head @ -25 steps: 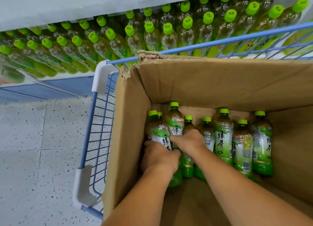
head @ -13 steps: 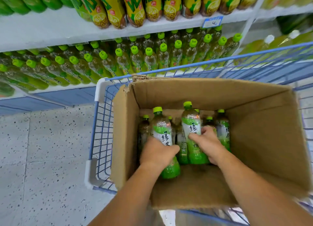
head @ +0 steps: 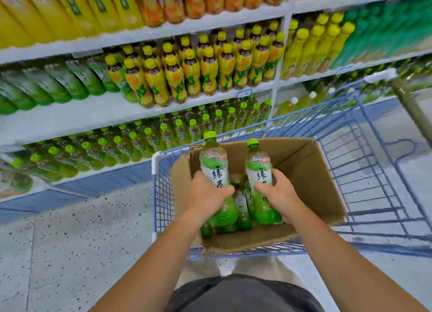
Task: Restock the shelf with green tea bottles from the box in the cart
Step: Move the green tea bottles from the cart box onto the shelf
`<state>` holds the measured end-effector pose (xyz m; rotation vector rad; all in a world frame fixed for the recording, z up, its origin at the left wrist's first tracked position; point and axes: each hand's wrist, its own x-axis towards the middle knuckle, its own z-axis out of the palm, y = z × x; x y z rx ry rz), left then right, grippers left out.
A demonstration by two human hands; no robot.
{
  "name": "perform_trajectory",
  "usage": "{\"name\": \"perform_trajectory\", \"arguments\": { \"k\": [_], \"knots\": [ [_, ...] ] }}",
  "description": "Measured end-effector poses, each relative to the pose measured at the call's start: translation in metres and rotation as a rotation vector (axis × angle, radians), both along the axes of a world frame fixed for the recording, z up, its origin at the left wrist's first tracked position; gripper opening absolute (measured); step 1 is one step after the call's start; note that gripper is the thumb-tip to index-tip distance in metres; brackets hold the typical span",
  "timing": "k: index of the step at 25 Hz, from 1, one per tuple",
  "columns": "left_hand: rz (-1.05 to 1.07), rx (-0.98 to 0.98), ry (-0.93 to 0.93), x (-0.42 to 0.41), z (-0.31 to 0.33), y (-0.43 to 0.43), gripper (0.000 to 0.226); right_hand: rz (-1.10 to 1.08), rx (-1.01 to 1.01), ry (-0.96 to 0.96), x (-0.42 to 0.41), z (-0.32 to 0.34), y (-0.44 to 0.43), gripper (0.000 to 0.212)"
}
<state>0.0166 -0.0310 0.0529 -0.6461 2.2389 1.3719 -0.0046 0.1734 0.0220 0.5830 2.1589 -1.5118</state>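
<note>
My left hand [head: 207, 196] grips one green tea bottle [head: 214, 165] around its middle, upright, green cap up. A second green tea bottle [head: 259, 166] is held the same way in my right hand [head: 279, 194]. Both bottles stand raised above the open cardboard box [head: 311, 183], which sits in the blue wire cart [head: 364, 171]. A few more green tea bottles [head: 242, 206] remain low in the box between my hands. The bottom shelf [head: 112, 169] holds rows of green-capped bottles lying tilted toward me.
Yellow-labelled bottles [head: 194, 71] fill the shelf above the green tea; taller yellow and orange drinks stand higher up. A white upright [head: 278, 73] splits the shelving. Speckled floor [head: 81, 241] lies left of the cart. The cart's right half is bare wire.
Both hands have lifted their bottles up out of the box. My head has risen and pulled back, so more shelves and the whole cart show now.
</note>
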Motion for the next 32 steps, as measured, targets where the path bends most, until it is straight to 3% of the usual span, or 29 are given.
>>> {"name": "perform_trajectory", "arguments": {
  "k": [5, 12, 22, 28, 32],
  "knots": [
    [0.013, 0.002, 0.213, 0.008, 0.044, -0.037, 0.033, -0.045, 0.010, 0.143, 0.013, 0.054, -0.028, 0.025],
    [0.258, -0.054, 0.286, 0.048, 0.088, -0.088, 0.043, 0.100, -0.058, 0.326, 0.000, 0.108, -0.094, 0.031],
    [0.598, -0.215, 0.356, 0.131, 0.145, -0.204, 0.049, 0.440, -0.183, 0.423, 0.014, 0.147, -0.242, 0.033],
    [0.671, -0.279, 0.376, 0.167, 0.150, -0.314, 0.051, 0.584, -0.176, 0.468, 0.037, 0.152, -0.374, 0.025],
    [0.641, -0.288, 0.397, 0.192, 0.149, -0.413, 0.049, 0.549, -0.214, 0.478, 0.059, 0.148, -0.473, 0.027]
  ]
}}
